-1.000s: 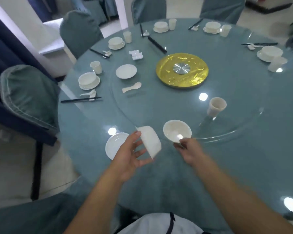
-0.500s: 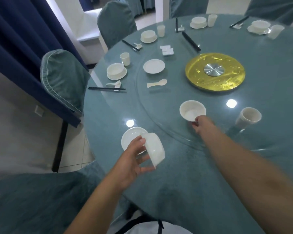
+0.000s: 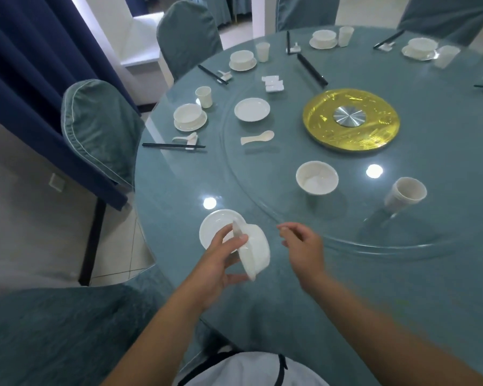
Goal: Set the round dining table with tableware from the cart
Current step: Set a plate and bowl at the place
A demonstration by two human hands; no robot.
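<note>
My left hand [image 3: 221,260] grips a white bowl [image 3: 255,250] tipped on its side, just above the near edge of the round table [image 3: 374,288]. A white saucer [image 3: 214,228] lies on the table right behind that bowl. My right hand [image 3: 301,243] hovers beside the bowl, fingers loosely curled and holding nothing. On the glass turntable [image 3: 290,213] stand a second white bowl [image 3: 317,178] and a white cup [image 3: 406,193]. A loose plate [image 3: 252,109] and spoon [image 3: 257,137] lie farther back on it.
Set places with bowls, cups and chopsticks ring the far and left rim. A gold disc [image 3: 351,119] marks the centre. Covered chairs [image 3: 101,129] stand at the left, one right below me [image 3: 53,335]. A blue curtain [image 3: 25,65] hangs at left.
My right hand has let go of the bowl on the turntable and drawn back toward the tilted bowl. My left hand keeps hold of its bowl near the saucer.
</note>
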